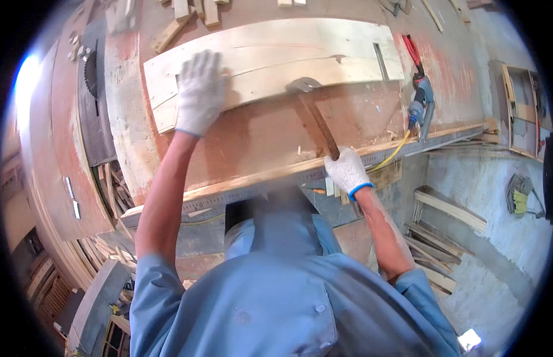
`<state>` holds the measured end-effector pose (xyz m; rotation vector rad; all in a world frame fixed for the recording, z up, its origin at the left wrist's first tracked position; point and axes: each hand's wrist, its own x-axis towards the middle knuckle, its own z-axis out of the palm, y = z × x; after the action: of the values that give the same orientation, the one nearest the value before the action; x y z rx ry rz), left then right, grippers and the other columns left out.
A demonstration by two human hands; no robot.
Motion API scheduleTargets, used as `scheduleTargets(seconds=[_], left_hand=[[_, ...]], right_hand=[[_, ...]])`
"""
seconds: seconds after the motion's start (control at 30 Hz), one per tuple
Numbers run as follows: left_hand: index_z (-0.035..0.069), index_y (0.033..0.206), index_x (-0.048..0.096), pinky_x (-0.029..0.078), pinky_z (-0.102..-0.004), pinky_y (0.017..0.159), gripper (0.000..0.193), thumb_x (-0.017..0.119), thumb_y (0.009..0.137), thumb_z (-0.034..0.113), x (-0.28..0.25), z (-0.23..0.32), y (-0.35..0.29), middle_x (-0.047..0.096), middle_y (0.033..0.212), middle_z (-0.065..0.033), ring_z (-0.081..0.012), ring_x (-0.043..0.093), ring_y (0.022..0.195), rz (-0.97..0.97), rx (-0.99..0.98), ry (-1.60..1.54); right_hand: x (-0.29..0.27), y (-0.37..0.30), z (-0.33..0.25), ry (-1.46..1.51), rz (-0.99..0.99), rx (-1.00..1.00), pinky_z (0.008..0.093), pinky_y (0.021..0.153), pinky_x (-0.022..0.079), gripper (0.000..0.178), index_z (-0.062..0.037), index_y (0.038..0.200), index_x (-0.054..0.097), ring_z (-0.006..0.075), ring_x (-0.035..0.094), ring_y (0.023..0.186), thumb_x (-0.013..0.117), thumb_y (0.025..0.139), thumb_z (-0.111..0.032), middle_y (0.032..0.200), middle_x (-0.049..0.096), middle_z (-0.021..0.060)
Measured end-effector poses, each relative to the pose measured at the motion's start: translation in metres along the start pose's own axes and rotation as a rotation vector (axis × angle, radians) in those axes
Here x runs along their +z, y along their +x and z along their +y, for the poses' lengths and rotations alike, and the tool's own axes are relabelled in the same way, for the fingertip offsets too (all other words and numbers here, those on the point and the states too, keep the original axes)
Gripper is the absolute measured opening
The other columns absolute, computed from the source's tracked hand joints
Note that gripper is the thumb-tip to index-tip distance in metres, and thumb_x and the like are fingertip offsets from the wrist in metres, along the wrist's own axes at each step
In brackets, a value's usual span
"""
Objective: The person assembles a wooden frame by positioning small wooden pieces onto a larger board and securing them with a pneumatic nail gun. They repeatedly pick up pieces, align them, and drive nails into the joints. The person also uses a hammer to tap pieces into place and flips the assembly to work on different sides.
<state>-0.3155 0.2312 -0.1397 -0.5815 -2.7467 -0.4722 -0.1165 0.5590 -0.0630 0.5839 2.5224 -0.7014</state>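
A pale wooden panel (276,50) lies on the worn reddish workbench (253,137), with a slot near each end. My left hand (199,92), in a white knitted glove, rests flat on the panel's left part, fingers stretched out. The gloved right hand (346,171) is closed around the lower end of a hammer's wooden handle (320,128). Its metal head (304,84) is at the panel's near edge; whether it touches the wood I cannot tell.
To the right on the bench lies a blue power tool (420,104) with a yellow hose. A long metal ruler-like rail (312,174) runs along the bench's front edge. At the left a circular saw blade (89,77) sticks up. Wood offcuts (181,18) lie at the back.
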Motion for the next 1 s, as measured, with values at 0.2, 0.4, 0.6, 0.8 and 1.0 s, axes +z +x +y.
scheduleTargets(seconds=[0.2,0.4,0.6,0.8,1.0], left_hand=[[0.005,0.152,0.053,0.040,-0.0526,0.120,0.052,0.058,0.105,0.027,-0.010,-0.102,-0.071,0.048,0.158,-0.0260,-0.0446,0.049,0.144,0.123,-0.264,0.028],[0.004,0.151,0.055,0.042,-0.0509,0.119,0.050,0.057,0.105,0.025,-0.013,-0.094,-0.071,0.047,0.160,-0.0258,-0.0458,0.048,0.144,0.134,-0.316,-0.038],[0.003,0.149,0.057,0.042,-0.0509,0.119,0.049,0.058,0.105,0.022,-0.012,-0.091,-0.072,0.048,0.159,-0.0266,-0.0456,0.049,0.143,0.119,-0.352,-0.055],[0.001,0.147,0.059,0.042,-0.0518,0.118,0.048,0.058,0.104,0.022,-0.013,-0.092,-0.071,0.050,0.157,-0.0280,-0.0452,0.051,0.142,0.165,-0.356,-0.075],[0.004,0.149,0.057,0.041,-0.0514,0.119,0.048,0.058,0.104,0.022,-0.011,-0.091,-0.068,0.048,0.159,-0.0265,-0.0455,0.049,0.143,0.184,-0.349,-0.137]], right_hand=[[-0.021,-0.018,-0.047,0.228,-0.108,0.095,0.0399,0.057,0.051,0.029,0.0026,0.091,0.069,0.0230,0.066,0.059,0.068,0.097,-0.026,0.065,0.065,0.0113],[-0.031,-0.042,-0.090,0.442,-0.016,-0.038,0.0417,0.071,0.055,0.036,0.0031,0.092,0.069,0.0224,0.071,0.072,0.071,0.097,-0.032,0.069,0.064,0.0146],[-0.007,0.002,-0.075,-0.003,-0.111,-0.052,0.0433,0.075,0.054,0.031,0.0039,0.103,0.070,0.0245,0.070,0.078,0.070,0.092,-0.026,0.078,0.067,0.0202],[-0.047,-0.047,-0.140,0.463,-0.020,-0.193,0.0255,0.051,0.044,0.011,-0.0027,0.097,0.072,0.0052,0.055,0.057,0.068,0.101,-0.012,0.071,0.062,-0.0016],[0.031,-0.015,-0.110,-0.031,-0.141,-0.143,0.0454,0.072,0.054,0.025,0.0004,0.097,0.071,0.0341,0.071,0.079,0.066,0.098,-0.024,0.078,0.069,0.0198]])
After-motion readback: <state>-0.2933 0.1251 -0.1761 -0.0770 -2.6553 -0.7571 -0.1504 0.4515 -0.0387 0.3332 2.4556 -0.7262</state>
